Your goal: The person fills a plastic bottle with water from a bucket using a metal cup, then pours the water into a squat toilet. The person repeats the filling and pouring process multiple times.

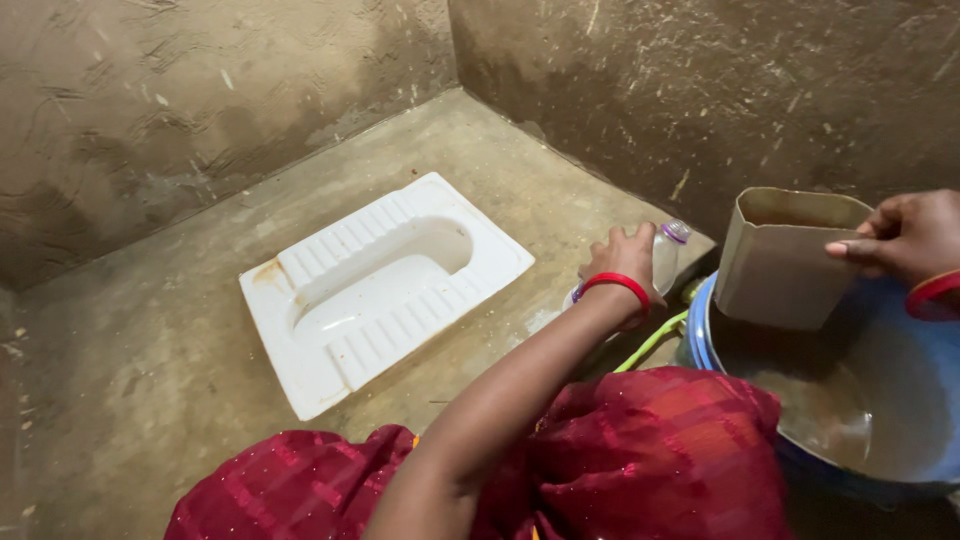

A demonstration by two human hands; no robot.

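Concrete floor (150, 360) w/ rough plastered walls on two sides. White squat toilet pan (385, 285) is set flush in the floor, angled toward the back corner, rust-coloured stain at its near left corner. At the floor's right edge sits a blue bucket (705, 345) holding murky water. Above its rim the right hand (905, 238) holds a tan cut-open plastic jug (785, 255) upright, fingers pinching its far wall, grip closed on it. Left hand (622, 262), red bangle at the wrist, is wrapped round a small clear bottle (668, 252) w/ a purple cap, standing on the floor btwn pan and bucket; grip narrow, holding it. A green tube (655, 340) lies just beside the bucket. Red fabric (640, 450) covers the knees at the near edge. Judgement: keep the jug level so nothing slops, steady the bottle by its body, not the cap.
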